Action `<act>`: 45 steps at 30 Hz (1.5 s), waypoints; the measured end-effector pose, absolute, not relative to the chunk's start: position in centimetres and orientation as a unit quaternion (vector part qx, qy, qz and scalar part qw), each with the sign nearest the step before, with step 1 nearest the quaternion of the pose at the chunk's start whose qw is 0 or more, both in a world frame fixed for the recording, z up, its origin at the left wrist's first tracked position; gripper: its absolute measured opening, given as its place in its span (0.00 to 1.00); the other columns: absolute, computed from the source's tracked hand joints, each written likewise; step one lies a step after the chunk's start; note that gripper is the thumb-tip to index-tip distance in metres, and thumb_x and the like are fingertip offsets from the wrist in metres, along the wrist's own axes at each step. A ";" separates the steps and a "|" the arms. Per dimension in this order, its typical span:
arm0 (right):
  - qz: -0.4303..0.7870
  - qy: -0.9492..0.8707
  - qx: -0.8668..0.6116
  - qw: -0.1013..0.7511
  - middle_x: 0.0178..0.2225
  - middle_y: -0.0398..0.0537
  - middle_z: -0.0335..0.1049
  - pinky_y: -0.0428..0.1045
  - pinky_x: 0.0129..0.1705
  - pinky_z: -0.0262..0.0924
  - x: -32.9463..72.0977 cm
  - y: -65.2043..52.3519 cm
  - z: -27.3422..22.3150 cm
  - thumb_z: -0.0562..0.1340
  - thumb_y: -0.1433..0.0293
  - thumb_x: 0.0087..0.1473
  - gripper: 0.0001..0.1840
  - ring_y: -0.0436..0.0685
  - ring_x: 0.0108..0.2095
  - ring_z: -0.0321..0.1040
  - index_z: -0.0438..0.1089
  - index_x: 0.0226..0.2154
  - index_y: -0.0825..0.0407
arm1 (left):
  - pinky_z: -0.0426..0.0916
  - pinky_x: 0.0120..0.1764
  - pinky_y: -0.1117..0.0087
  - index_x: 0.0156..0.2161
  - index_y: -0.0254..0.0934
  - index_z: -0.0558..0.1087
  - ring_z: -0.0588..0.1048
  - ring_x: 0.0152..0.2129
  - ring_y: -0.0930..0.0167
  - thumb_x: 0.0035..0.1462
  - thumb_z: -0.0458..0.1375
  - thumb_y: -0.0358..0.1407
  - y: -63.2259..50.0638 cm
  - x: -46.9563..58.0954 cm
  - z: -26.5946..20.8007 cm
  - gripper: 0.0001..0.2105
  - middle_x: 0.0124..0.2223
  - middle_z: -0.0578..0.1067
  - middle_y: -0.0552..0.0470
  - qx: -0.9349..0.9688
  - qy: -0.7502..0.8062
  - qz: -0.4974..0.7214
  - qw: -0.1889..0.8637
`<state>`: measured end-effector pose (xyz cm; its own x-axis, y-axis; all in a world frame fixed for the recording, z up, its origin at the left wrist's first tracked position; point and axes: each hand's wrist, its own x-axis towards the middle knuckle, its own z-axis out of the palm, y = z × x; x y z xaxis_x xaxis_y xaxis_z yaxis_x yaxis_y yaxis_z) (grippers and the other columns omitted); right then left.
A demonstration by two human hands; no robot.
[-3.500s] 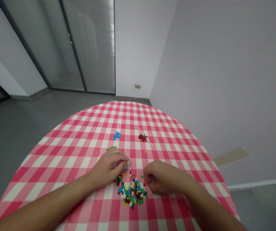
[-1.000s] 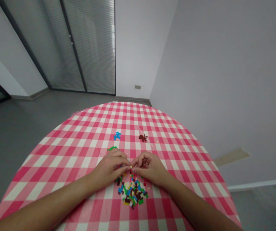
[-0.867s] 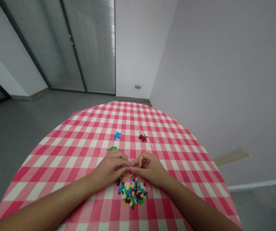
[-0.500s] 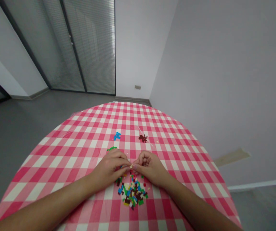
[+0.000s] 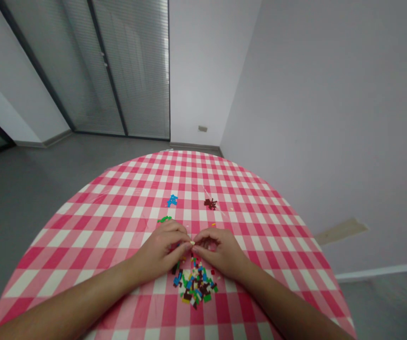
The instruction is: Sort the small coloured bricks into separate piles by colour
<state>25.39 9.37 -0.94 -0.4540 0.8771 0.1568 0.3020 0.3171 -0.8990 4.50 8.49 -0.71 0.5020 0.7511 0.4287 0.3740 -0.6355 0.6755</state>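
Over the checkered tablecloth [image 5: 111, 250], the left hand [image 5: 168, 243] and the right hand [image 5: 220, 250] meet fingertip to fingertip, both pinching one tiny pale piece [image 5: 192, 242] between thumb and fingers; it is too small for me to make out its shape. Just below, on the near side, lies a loose mixed heap of toy building bricks [image 5: 198, 285], its far edge partly hidden by the hands. Close behind the left hand, whose knuckles block part of the view, is a bunch of green pieces [image 5: 164, 219]. Farther back sit a blue cluster [image 5: 172, 200] and, to its right, a dark brown cluster [image 5: 210, 203]. An orange piece [image 5: 213, 224] lies just beyond the right hand. Past the table I see a glass partition [image 5: 139, 75] with blinds and a small wall plate [image 5: 202, 128].
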 end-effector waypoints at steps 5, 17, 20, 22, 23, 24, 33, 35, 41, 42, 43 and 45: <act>0.326 -0.789 -0.384 0.351 0.29 0.47 0.77 0.47 0.33 0.65 25.3 9.3 -0.8 0.66 0.67 0.54 0.04 0.54 0.29 0.72 0.77 0.32 0.50 | 0.64 0.40 0.66 0.35 0.38 0.76 0.71 0.34 0.69 0.64 0.54 0.33 8.6 4.6 -0.8 0.09 0.33 0.75 0.52 0.810 0.355 0.366 0.290; 0.157 -0.670 -0.632 0.357 0.31 0.52 0.78 0.52 0.33 0.66 32.2 14.9 0.1 0.63 0.60 0.52 0.15 0.59 0.31 0.73 0.78 0.35 0.53 | 0.64 0.40 0.66 0.35 0.40 0.78 0.72 0.34 0.69 0.63 0.54 0.32 9.0 4.3 -1.1 0.10 0.33 0.76 0.52 0.799 0.367 0.364 0.306; 0.132 -0.644 -0.681 0.323 0.32 0.53 0.79 0.52 0.35 0.66 35.0 16.9 -0.8 0.62 0.62 0.52 0.15 0.60 0.32 0.74 0.79 0.37 0.54 | 0.64 0.40 0.66 0.35 0.39 0.78 0.72 0.34 0.69 0.63 0.54 0.32 9.0 4.2 -1.2 0.09 0.33 0.76 0.52 0.803 0.364 0.363 0.301; 0.127 -0.651 -0.695 0.279 0.35 0.53 0.80 0.52 0.37 0.66 35.9 17.5 -1.5 0.62 0.64 0.52 0.14 0.60 0.35 0.75 0.79 0.37 0.54 | 0.64 0.40 0.66 0.35 0.39 0.78 0.72 0.34 0.69 0.63 0.54 0.32 8.9 4.1 -1.2 0.09 0.33 0.76 0.52 0.804 0.364 0.363 0.298; 0.130 -0.654 -0.697 0.264 0.35 0.54 0.80 0.52 0.37 0.66 36.1 17.7 -1.7 0.63 0.65 0.52 0.13 0.61 0.35 0.75 0.80 0.36 0.54 | 0.64 0.40 0.66 0.35 0.39 0.77 0.72 0.34 0.69 0.63 0.55 0.32 8.9 4.1 -1.2 0.09 0.33 0.76 0.52 0.805 0.364 0.363 0.297; 0.135 -0.658 -0.697 0.250 0.34 0.54 0.80 0.52 0.37 0.66 36.1 17.8 -1.9 0.63 0.66 0.51 0.13 0.61 0.35 0.75 0.80 0.36 0.54 | 0.65 0.39 0.66 0.34 0.38 0.77 0.72 0.33 0.69 0.62 0.55 0.32 8.9 4.1 -1.1 0.09 0.32 0.76 0.52 0.805 0.365 0.363 0.296; 0.148 -0.661 -0.704 0.215 0.36 0.54 0.80 0.52 0.39 0.66 35.4 17.8 -1.8 0.63 0.67 0.52 0.12 0.62 0.36 0.76 0.80 0.38 0.53 | 0.65 0.39 0.66 0.33 0.38 0.76 0.73 0.33 0.69 0.62 0.55 0.32 9.1 4.1 -0.9 0.09 0.32 0.76 0.52 0.808 0.364 0.364 0.288; 0.151 -0.661 -0.704 0.212 0.36 0.54 0.80 0.52 0.39 0.66 35.4 17.8 -1.8 0.63 0.67 0.52 0.12 0.61 0.36 0.76 0.80 0.38 0.53 | 0.65 0.39 0.66 0.33 0.38 0.76 0.73 0.33 0.69 0.62 0.55 0.32 9.1 4.2 -1.0 0.09 0.32 0.76 0.52 0.807 0.364 0.366 0.286; 0.158 -0.658 -0.708 0.204 0.35 0.52 0.80 0.51 0.37 0.64 35.3 17.6 -1.5 0.63 0.68 0.52 0.11 0.60 0.37 0.75 0.80 0.35 0.52 | 0.64 0.38 0.66 0.32 0.39 0.77 0.72 0.32 0.69 0.61 0.55 0.32 9.1 4.1 -1.1 0.09 0.31 0.76 0.52 0.808 0.369 0.363 0.282; 0.158 -0.657 -0.709 0.203 0.35 0.52 0.80 0.50 0.37 0.64 35.2 17.6 -1.5 0.63 0.68 0.52 0.10 0.60 0.37 0.75 0.80 0.35 0.52 | 0.64 0.38 0.66 0.32 0.39 0.76 0.72 0.32 0.69 0.61 0.55 0.32 9.1 4.1 -1.0 0.09 0.31 0.76 0.52 0.808 0.369 0.363 0.281; 0.158 -0.655 -0.710 0.203 0.35 0.51 0.80 0.50 0.37 0.64 35.2 17.6 -1.5 0.63 0.67 0.52 0.10 0.60 0.36 0.75 0.80 0.34 0.52 | 0.64 0.38 0.66 0.32 0.39 0.76 0.72 0.32 0.69 0.62 0.55 0.32 9.1 4.1 -1.0 0.09 0.31 0.76 0.52 0.809 0.369 0.362 0.280; 0.157 -0.652 -0.714 0.203 0.34 0.51 0.80 0.50 0.35 0.63 35.1 17.6 -1.4 0.63 0.67 0.52 0.10 0.60 0.35 0.75 0.80 0.34 0.52 | 0.64 0.38 0.66 0.32 0.38 0.75 0.72 0.32 0.69 0.63 0.53 0.33 9.0 4.0 -0.9 0.10 0.31 0.76 0.52 0.810 0.373 0.357 0.278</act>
<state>35.11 17.56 -1.43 0.1009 0.9941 0.0402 0.8669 -0.0680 -0.4939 4.04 9.05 -0.95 0.4662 0.8031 0.3710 0.4054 -0.5667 0.7173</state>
